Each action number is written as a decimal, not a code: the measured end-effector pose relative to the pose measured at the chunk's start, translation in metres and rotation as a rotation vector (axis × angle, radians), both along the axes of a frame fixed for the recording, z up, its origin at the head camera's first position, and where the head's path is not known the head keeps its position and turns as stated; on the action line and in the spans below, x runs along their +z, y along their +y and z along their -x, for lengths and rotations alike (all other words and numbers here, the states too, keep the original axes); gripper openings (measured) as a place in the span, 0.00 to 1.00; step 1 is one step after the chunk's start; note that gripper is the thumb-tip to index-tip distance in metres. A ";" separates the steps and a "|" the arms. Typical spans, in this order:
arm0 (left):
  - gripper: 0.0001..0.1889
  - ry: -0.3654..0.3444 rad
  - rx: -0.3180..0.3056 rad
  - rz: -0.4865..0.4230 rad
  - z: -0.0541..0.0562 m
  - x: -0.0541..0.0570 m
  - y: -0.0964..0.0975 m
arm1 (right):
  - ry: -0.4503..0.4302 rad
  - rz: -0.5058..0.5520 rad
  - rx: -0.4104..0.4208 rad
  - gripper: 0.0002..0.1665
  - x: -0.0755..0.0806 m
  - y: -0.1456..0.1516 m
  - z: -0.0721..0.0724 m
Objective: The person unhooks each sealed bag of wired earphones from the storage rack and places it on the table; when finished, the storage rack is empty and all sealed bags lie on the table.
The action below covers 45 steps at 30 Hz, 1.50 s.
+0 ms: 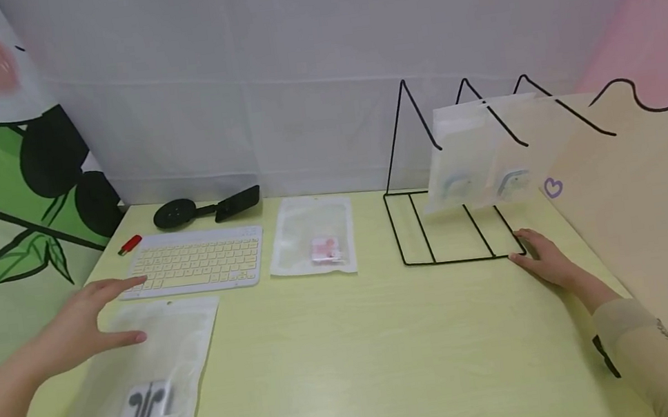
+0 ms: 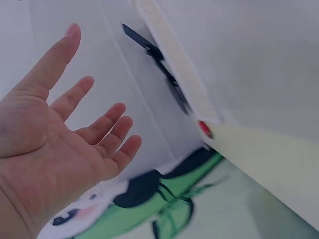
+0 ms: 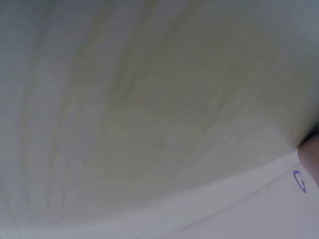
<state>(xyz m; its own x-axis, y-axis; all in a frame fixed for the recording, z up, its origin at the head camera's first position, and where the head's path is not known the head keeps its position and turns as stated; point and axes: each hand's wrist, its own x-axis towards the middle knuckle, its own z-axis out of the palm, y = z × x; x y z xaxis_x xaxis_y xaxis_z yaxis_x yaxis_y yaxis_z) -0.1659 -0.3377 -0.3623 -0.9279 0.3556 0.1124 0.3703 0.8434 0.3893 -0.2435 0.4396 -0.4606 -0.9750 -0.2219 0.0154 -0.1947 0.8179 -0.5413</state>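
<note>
My left hand hovers with fingers and thumb spread over a translucent zip bag holding a card printed with earphones. In the left wrist view, that palm faces up with nothing in it. At the right, my right hand holds the front right corner of a black wire rack, thumb at the front bar and fingers at the side bar. Two translucent bags hang upright in the rack, each with a small pale-blue item low inside. The right wrist view shows mostly blurred tabletop and a sliver of hand.
Behind the earphone bag lies a white keyboard, with a red USB stick at its far left corner. A black folding stand-like item sits behind it. Beside the keyboard lies another zip bag with a small pink item. Printed cloth walls surround the table.
</note>
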 end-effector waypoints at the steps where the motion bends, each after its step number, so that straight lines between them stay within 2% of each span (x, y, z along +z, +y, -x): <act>1: 0.45 0.007 0.000 -0.002 0.001 0.006 0.007 | -0.003 0.000 -0.001 0.40 0.000 0.000 0.000; 6: 0.43 0.055 -0.032 -0.019 0.002 0.033 0.045 | -0.021 0.006 -0.006 0.41 0.001 -0.001 0.001; 12: 0.42 0.062 -0.080 -0.064 0.004 0.055 0.096 | -0.057 0.022 -0.014 0.42 0.001 0.002 0.002; 16: 0.41 0.055 -0.110 -0.121 0.007 0.064 0.128 | -0.062 0.034 -0.014 0.42 0.001 0.004 0.003; 21: 0.42 0.063 -0.170 -0.198 0.018 0.068 0.168 | -0.073 0.051 -0.018 0.42 0.002 0.004 0.003; 27: 0.43 0.036 -0.289 -0.279 0.034 0.066 0.217 | -0.121 0.082 -0.026 0.44 0.004 0.004 0.001; 34: 0.42 0.009 -0.395 -0.396 0.057 0.051 0.269 | -0.157 0.095 -0.034 0.45 0.003 0.007 0.002; 39: 0.42 -0.010 -0.419 -0.451 0.073 0.040 0.299 | -0.165 0.115 -0.037 0.44 0.001 0.010 0.003; 45: 0.42 -0.042 -0.416 -0.539 0.093 0.031 0.333 | -0.165 0.135 -0.028 0.43 0.006 0.011 0.001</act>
<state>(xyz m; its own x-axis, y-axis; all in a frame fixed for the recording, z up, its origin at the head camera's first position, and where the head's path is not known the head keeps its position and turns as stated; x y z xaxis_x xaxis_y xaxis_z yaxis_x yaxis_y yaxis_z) -0.2586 -0.0047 -0.3315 -0.7335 0.5882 0.3406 0.5970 0.3180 0.7365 -0.2446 0.4505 -0.4551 -0.9726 -0.2009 -0.1169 -0.0725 0.7400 -0.6687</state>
